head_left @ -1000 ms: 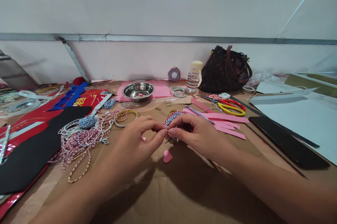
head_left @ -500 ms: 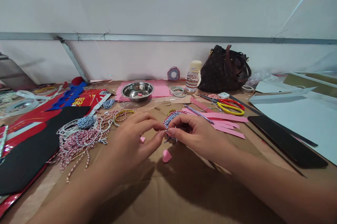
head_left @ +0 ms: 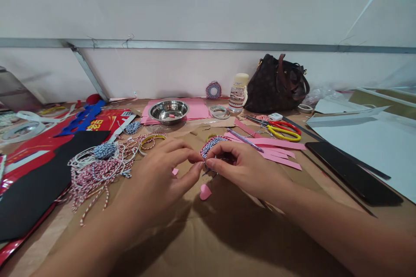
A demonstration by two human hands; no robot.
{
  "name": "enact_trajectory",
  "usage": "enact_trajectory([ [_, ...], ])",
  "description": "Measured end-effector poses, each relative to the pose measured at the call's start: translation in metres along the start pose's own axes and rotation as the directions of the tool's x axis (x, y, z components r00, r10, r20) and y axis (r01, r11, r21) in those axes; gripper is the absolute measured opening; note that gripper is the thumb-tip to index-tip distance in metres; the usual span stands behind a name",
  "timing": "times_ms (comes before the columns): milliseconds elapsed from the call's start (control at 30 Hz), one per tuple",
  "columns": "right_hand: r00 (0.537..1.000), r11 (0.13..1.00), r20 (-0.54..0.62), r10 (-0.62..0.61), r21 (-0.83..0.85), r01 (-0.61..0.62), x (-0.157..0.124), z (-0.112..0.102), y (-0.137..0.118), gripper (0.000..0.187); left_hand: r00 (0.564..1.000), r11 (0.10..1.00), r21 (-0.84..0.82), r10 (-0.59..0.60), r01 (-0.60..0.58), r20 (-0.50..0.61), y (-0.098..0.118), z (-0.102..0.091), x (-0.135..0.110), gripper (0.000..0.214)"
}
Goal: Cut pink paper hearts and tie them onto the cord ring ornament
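Observation:
My left hand (head_left: 162, 177) and my right hand (head_left: 243, 166) meet fingertip to fingertip over the brown cardboard (head_left: 211, 233). Both pinch at a small ring wound with red, white and blue twine (head_left: 212, 143), most of it hidden behind my fingers. A small pink paper heart (head_left: 205, 191) lies on the cardboard just below my fingertips. Another pink scrap (head_left: 175, 171) sits beside my left hand.
A tangle of striped twine (head_left: 97, 168) lies to the left, with a yellow tape ring (head_left: 150, 141). Pink paper strips (head_left: 276, 151), a pen (head_left: 245, 140) and red-yellow scissors (head_left: 284, 131) are to the right. Behind stand a steel bowl (head_left: 169, 111), a bottle (head_left: 238, 92) and a brown handbag (head_left: 279, 84). A black phone (head_left: 354, 173) lies far right.
Both hands keep their pinch on the twine ring with only slight finger movement. The view has tilted a little, shifting everything slightly up-left.

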State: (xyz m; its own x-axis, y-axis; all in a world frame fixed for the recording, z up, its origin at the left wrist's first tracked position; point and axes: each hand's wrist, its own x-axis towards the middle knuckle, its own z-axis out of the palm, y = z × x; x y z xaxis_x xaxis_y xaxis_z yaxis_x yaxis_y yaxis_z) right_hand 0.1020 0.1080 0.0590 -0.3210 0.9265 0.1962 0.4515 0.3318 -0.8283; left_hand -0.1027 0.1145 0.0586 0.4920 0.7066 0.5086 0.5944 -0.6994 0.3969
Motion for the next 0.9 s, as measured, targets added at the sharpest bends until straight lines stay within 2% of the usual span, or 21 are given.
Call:
enact_trajectory([
  [267, 1.0, 1.0, 0.027, 0.01, 0.005, -0.01, 0.0, 0.001, 0.0, 0.018, 1.0, 1.0, -0.018, -0.011, 0.011, 0.005, 0.002, 0.0, 0.0, 0.014],
  [467, 1.0, 1.0, 0.025, 0.014, -0.01, -0.014, -0.001, 0.001, -0.001, 0.015, 0.986, 0.978, -0.123, -0.163, 0.166, 0.034, 0.002, 0.003, 0.002, 0.013],
  [633, 1.0, 1.0, 0.011, -0.003, -0.009, 0.003, -0.002, 0.0, -0.004, 0.012, 0.948, 0.914, -0.251, -0.301, 0.319, 0.109, 0.001, 0.003, 0.007, 0.016],
  [800, 1.0, 0.997, 0.006, -0.013, -0.078, 0.014, -0.003, 0.0, -0.009, 0.009, 0.936, 0.869, -0.347, -0.313, 0.352, 0.164, -0.001, 0.001, 0.009, 0.02],
  [900, 1.0, 0.995, -0.005, -0.028, -0.096, 0.027, -0.004, -0.001, -0.011, 0.007, 0.931, 0.863, -0.35, -0.318, 0.363, 0.182, -0.003, 0.001, 0.009, 0.022],
])
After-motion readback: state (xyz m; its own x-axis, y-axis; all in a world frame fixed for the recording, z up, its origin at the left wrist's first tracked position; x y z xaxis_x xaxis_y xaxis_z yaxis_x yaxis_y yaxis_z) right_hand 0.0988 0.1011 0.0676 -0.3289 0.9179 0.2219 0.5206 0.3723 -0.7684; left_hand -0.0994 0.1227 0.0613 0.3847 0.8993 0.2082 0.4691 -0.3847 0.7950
